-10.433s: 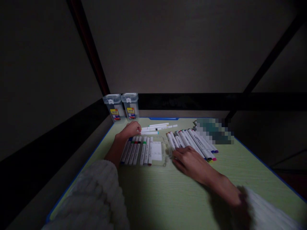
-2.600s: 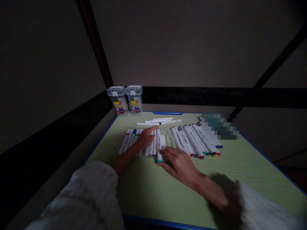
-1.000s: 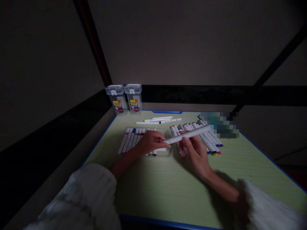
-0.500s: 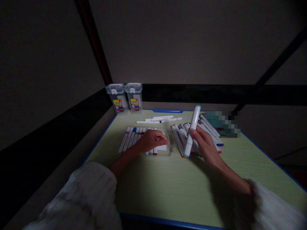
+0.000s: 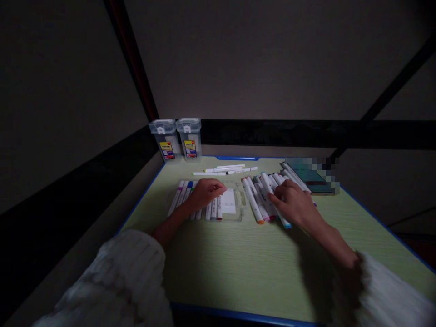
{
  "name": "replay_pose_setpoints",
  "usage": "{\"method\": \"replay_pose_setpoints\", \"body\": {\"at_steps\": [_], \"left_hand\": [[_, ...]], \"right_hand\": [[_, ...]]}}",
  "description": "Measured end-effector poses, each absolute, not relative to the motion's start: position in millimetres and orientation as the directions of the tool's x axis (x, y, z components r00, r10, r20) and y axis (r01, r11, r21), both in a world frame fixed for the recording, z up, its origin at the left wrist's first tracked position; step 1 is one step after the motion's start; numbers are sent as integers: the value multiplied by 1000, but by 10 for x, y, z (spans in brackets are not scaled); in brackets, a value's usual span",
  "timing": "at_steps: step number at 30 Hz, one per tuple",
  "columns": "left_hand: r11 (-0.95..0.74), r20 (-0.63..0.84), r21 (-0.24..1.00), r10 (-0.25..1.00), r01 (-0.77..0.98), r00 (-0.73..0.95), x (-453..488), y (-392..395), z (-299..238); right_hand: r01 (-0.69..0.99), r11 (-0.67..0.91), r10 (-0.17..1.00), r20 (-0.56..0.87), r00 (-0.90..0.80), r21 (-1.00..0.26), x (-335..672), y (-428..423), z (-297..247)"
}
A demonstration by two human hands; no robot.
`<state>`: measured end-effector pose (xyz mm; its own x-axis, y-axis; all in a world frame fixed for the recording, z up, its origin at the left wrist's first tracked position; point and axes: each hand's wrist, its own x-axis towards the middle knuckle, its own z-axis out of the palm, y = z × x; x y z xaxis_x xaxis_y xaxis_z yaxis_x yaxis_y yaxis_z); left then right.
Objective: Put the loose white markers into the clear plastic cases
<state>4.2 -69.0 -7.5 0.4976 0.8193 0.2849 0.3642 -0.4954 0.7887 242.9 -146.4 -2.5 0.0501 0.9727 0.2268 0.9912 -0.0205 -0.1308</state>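
Observation:
Over the clear plastic case (image 5: 240, 213) on the left of the table hovers my left hand (image 5: 206, 196), its fingers curled and thumb pressed to them; nothing shows in the pinch. White markers (image 5: 214, 210) with coloured bands lie side by side in that case, partly covered by the hand. To the right, my right hand (image 5: 295, 202) is down at a pile of thick white markers (image 5: 252, 200). Its thumb and fingers are closed at a marker with light-blue ends (image 5: 269, 186), which lies slanted on the pile. The hand hides part of this marker.
Thin markers (image 5: 218, 170) lie behind the case. Two clear lidded containers (image 5: 189, 141) with yellow labels stand at the back left corner. A dark green flat item (image 5: 315, 177), partly pixelated, rests at the back right. The table (image 5: 218, 268) has a blue edge; walls rise behind and left.
My right hand has lowered the light-blue-ended marker from a raised, upright hold down onto the pile. My left hand has shifted slightly left and up, its pinch now tighter, uncovering white paper in the case.

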Motion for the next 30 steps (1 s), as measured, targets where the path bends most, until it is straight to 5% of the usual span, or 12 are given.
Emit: {"method": "replay_pose_setpoints", "body": {"at_steps": [21, 30], "left_hand": [[-506, 288, 744, 832, 436, 474, 14, -670, -66], [-585, 350, 634, 800, 506, 488, 5, -667, -76]], "right_hand": [[998, -4, 977, 212, 18, -66, 2353, -1436, -104], [997, 44, 961, 274, -26, -57, 2317, -1482, -48]]}}
